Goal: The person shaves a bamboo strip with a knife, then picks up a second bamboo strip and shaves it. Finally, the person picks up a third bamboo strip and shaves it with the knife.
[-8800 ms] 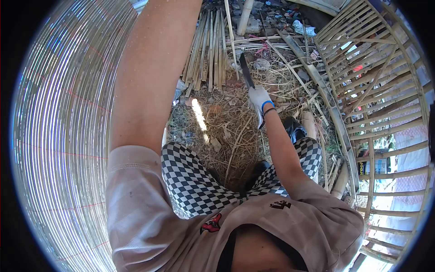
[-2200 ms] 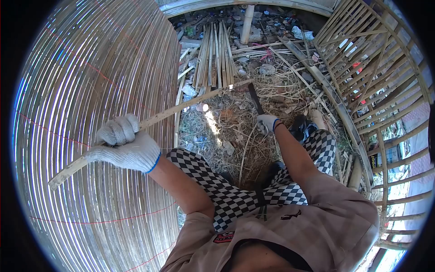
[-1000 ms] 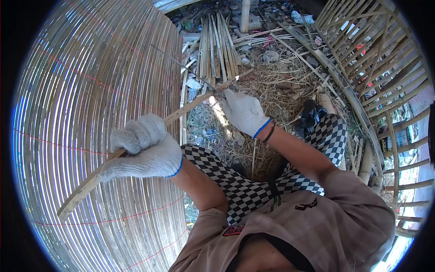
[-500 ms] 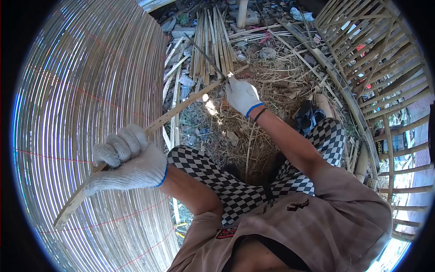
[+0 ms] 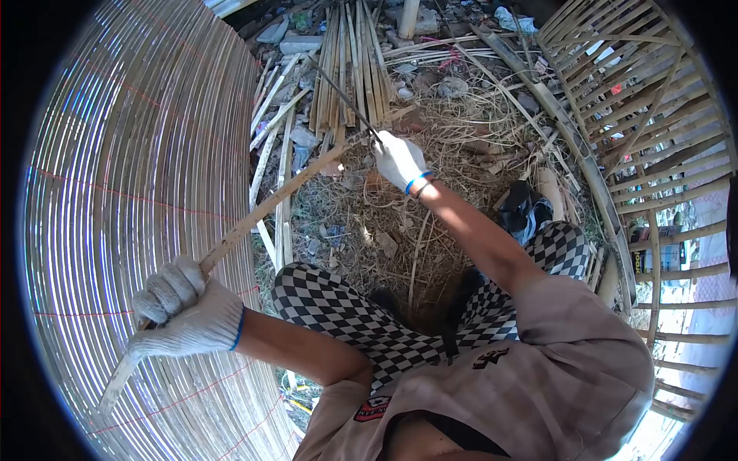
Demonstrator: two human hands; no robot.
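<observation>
A long, flat bamboo strip (image 5: pixel 269 201) runs diagonally from the lower left up toward the centre. My left hand (image 5: pixel 181 311), in a white knitted glove, is wrapped round its lower part, and the tail end sticks out below the fist. My right hand (image 5: pixel 400 160), gloved with a blue cuff, is closed near the strip's upper end. From that hand a thin dark rod or blade (image 5: pixel 344 96) extends up and left, crossing by the strip's far end. The handle, if any, is hidden in the right glove.
A slatted bamboo screen (image 5: pixel 154 154) with red string stands at the left. A bundle of bamboo strips (image 5: pixel 354 69) lies ahead. A bamboo lattice (image 5: pixel 653 100) and a thick pole (image 5: pixel 573 134) are at the right. Shavings (image 5: pixel 469 131) litter the ground between my checkered legs and the bundle.
My left hand has moved left and down with the strip, whose upper end has shifted left and down. My right hand has moved slightly left and down with the dark tool.
</observation>
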